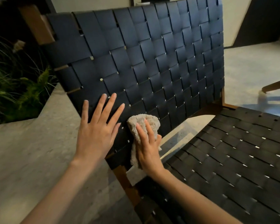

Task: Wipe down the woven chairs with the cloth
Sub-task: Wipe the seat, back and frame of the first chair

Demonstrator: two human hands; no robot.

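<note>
Two bare forearms enter from the bottom edge, one hand each on the chair back. Left hand (97, 135): flat on the black webbing, fingers straight and spread apart, palm down, holding nothing. Right hand (148, 151): just beside it, fingers nearly straight and laid over the cloth (144, 122), pressing it against the webbing. Thumb sits at the cloth's right edge; cannot tell if it hooks under. Cloth is beige, fluffy and bunched: top part sticks out above the fingertips, the rest hangs below the palm. It sits on the lower part of the backrest (152, 54), near the bottom left corner as seen here. The two hands are close but not touching. Brown wooden frame (124, 180) runs down below the hands, where backrest meets seat. Seat (233, 151) has the same black woven straps, fills the lower right, with light showing through small gaps in the weave. Backrest is tilted, wide straps crossing in a basket pattern; a brown wooden post (37, 25) shows at its upper left corner. Grey speckled floor (31, 151) lies left of and under the chair. Green ferns and grasses (14, 88) sit at far left in a dark bed. A second wooden piece (275, 84) pokes in at the right edge, well apart from the hands; what it belongs to cannot be told. Pale wall behind.
</note>
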